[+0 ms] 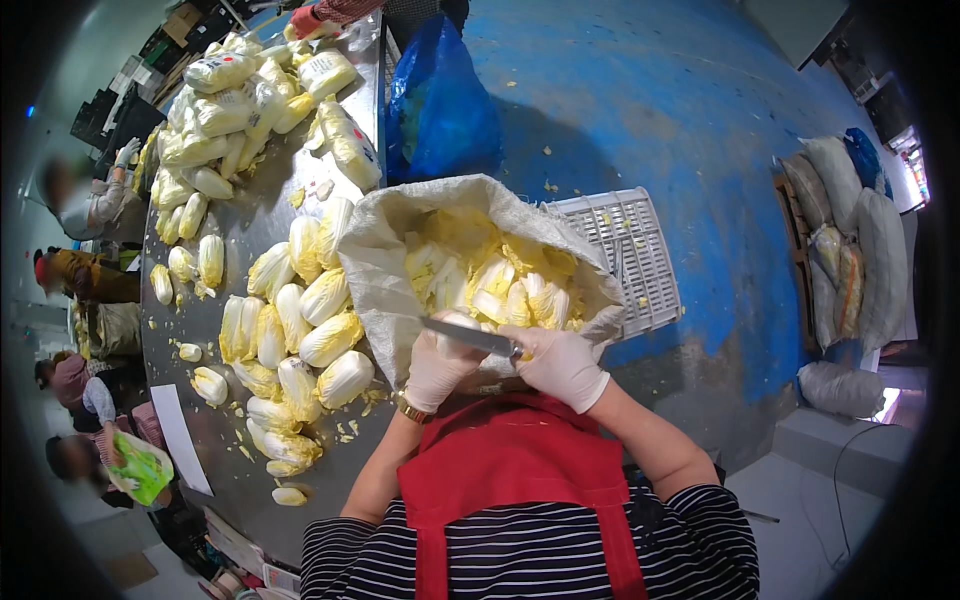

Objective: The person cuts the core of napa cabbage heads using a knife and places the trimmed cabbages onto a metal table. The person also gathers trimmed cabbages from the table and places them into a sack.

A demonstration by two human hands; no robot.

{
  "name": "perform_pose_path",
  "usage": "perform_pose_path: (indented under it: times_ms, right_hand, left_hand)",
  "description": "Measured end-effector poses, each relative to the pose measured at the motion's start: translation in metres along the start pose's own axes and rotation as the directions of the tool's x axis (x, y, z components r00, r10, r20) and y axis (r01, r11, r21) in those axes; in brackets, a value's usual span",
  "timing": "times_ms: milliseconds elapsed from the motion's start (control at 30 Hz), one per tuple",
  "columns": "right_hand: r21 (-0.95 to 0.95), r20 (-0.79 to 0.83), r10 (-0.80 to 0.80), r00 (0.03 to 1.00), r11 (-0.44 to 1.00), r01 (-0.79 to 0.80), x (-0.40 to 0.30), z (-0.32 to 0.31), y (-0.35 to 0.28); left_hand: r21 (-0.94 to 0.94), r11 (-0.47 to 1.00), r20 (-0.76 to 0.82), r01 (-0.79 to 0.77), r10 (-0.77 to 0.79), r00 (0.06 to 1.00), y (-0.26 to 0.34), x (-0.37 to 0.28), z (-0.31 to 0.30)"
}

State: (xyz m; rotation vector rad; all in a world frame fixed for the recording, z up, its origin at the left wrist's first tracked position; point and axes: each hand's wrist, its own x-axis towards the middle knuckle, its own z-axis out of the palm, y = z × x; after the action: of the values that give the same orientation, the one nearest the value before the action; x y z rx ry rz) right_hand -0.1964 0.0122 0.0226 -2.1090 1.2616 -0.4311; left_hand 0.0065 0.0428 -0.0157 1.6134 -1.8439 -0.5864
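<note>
My gloved left hand (440, 373) grips a napa cabbage (456, 346) by its pale base end, over the near rim of an open woven sack (382, 277). In my gloved right hand (562, 366) is a knife (472, 337), its blade lying across the cabbage base and pointing left. The blade hides part of that cabbage. Inside the sack are loose yellow leaves (465, 232) and cut cabbage pieces (491, 289). Several trimmed napa cabbages (289, 315) lie on the steel table (217, 465) to the left of the sack.
Bagged cabbages (225, 112) are heaped at the table's far end, near a co-worker's red-gloved hand (304, 22). A blue plastic bag (442, 105) stands beyond the sack. Right of it is a white plastic crate (645, 255). Other people work along the table's left side. Full sacks (870, 255) stand far right.
</note>
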Motion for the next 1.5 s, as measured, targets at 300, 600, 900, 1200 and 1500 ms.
perform_pose_path:
  times_ms: [300, 600, 900, 1200, 1500]
  right_hand:
    - [0.011, 0.065, -0.053, 0.996, 0.999, 0.053, -0.003, 0.005, -0.012]
    - [0.003, 0.134, 0.047, 0.99, 0.999, -0.048, -0.001, 0.009, -0.007]
    - [0.019, 0.162, 0.101, 0.982, 0.994, -0.106, -0.005, 0.011, -0.007]
    - [-0.135, 0.13, 0.335, 0.933, 0.938, -0.319, 0.006, 0.004, 0.065]
    - [0.58, -0.069, 0.042, 0.997, 0.815, 0.006, 0.033, 0.018, -0.012]
  left_hand:
    - [-0.381, 0.921, -0.024, 0.083, -0.1, 0.995, 0.005, -0.006, 0.004]
    - [-0.517, 0.842, 0.007, 0.158, -0.18, 0.984, 0.021, -0.003, 0.001]
    - [-0.397, 0.881, 0.129, 0.255, -0.222, 0.967, 0.03, -0.008, -0.01]
    - [-0.563, 0.729, 0.126, 0.389, -0.39, 0.912, 0.02, -0.013, -0.025]
    - [-0.617, 0.741, 0.065, 0.263, -0.285, 0.956, -0.008, 0.0, 0.013]
